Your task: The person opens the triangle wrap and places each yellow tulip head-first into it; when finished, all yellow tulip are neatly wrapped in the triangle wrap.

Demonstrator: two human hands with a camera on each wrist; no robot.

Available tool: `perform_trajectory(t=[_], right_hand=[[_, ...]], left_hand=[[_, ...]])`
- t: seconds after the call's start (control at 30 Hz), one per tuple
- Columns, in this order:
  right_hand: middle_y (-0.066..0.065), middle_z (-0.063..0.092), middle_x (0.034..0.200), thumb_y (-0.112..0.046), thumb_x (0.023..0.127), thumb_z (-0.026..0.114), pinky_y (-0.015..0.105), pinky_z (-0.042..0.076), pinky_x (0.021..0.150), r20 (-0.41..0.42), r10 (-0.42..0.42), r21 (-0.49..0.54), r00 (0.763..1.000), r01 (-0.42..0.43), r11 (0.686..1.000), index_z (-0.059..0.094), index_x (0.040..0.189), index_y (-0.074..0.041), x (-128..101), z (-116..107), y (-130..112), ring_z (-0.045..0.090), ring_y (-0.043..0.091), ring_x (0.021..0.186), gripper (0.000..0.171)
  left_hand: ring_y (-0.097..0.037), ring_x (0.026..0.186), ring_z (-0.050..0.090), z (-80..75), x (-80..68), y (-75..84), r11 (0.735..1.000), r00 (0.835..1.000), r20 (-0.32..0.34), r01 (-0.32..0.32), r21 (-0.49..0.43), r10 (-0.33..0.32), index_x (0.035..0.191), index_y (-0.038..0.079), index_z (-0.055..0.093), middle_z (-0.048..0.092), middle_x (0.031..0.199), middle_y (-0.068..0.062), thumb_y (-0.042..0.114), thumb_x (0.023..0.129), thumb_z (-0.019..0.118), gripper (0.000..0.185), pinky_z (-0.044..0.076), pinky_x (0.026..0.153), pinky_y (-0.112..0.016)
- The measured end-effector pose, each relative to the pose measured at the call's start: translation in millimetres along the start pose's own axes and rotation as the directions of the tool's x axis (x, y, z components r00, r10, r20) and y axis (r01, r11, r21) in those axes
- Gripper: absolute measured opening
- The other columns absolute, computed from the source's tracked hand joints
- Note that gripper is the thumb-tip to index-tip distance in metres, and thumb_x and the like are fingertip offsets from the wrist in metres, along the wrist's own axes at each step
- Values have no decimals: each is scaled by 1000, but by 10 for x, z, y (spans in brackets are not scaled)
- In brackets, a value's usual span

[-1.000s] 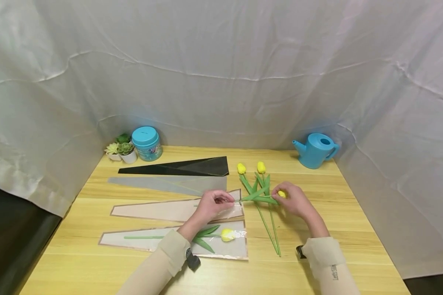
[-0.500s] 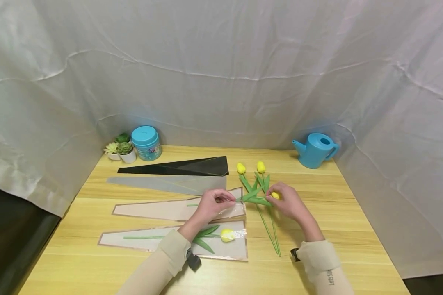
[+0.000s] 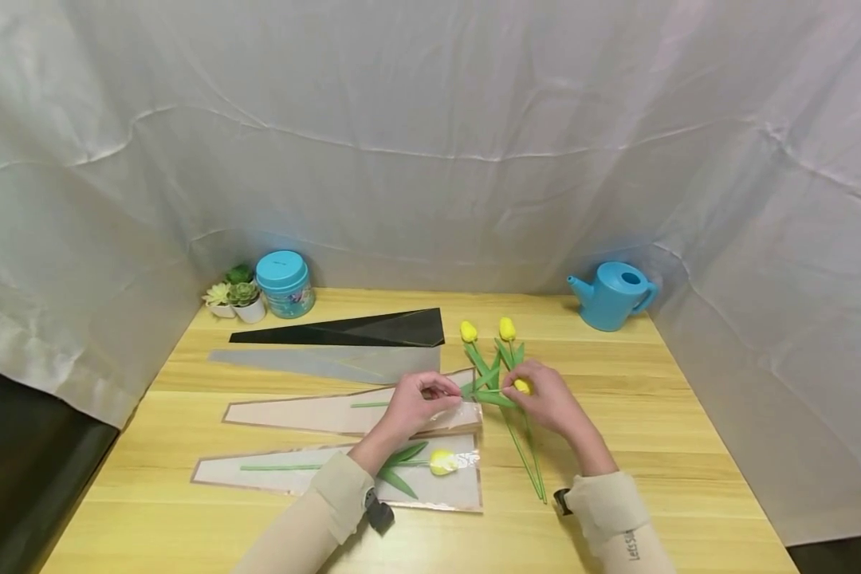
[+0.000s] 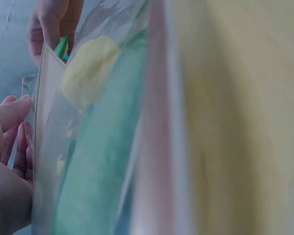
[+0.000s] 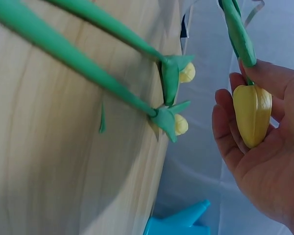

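Observation:
My left hand (image 3: pixel 436 396) pinches the open mouth of a clear, pink-edged wrapping sleeve (image 3: pixel 316 413) lying on the wooden table (image 3: pixel 653 414). Just right of it, my right hand (image 3: pixel 529 392) holds a yellow tulip (image 3: pixel 520 387) by its bud, and its green stem (image 3: pixel 368 404) runs left inside that sleeve. In the right wrist view the bud (image 5: pixel 252 115) lies in my curled fingers (image 5: pixel 225 132). The left wrist view is blurred and shows my left fingers (image 4: pixel 10 147) at the film edge.
A second clear sleeve (image 3: pixel 273 474) with a tulip (image 3: pixel 441 461) inside lies nearest me. Behind are a grey sleeve (image 3: pixel 330 363) and a black sleeve (image 3: pixel 359 328). Two loose tulips (image 3: pixel 488 331) lie centre-right. A blue watering can (image 3: pixel 613 295), blue tin (image 3: pixel 284 283) and succulents (image 3: pixel 233 296) stand at the back.
My right hand has moved left with the tulip, sliding its stem deeper into the sleeve. The left hand has kept its pinch on the sleeve mouth.

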State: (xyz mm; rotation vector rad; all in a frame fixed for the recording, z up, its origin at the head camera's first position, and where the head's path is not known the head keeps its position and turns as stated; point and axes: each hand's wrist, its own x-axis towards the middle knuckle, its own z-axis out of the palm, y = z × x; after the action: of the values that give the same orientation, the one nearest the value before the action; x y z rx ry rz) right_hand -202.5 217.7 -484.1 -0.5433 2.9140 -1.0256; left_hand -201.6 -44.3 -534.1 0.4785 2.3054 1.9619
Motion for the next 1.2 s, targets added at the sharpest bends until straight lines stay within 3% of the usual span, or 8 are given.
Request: perform_trajectory(t=[0.5,1.0,1.2], right_hand=[[7,70,108,-20,98,72,56,51,101,-5,-2,19,1000,2,1000,74,96,-11,46,65,-66,66,34,112,9],[12,71,117,-13,95,75,56,49,106,5,17,30,1000,-18,999,76,98,-12,70,242,-97,64,37,120,3],[12,71,118,-15,96,74,58,49,106,17,26,46,1000,-27,999,76,98,-11,45,255,-90,63,38,121,5]], left_hand=[[-11,84,67,-7,68,27,999,999,21,-37,10,36,98,15,81,78,98,-2,16,90,82,8,55,75,-24],[-10,82,67,9,44,12,999,998,32,-47,25,46,100,8,81,78,97,-5,12,90,81,11,54,74,-23],[-10,81,65,15,9,17,998,998,39,-47,48,45,99,14,81,78,96,-4,14,88,84,11,54,75,-24]])
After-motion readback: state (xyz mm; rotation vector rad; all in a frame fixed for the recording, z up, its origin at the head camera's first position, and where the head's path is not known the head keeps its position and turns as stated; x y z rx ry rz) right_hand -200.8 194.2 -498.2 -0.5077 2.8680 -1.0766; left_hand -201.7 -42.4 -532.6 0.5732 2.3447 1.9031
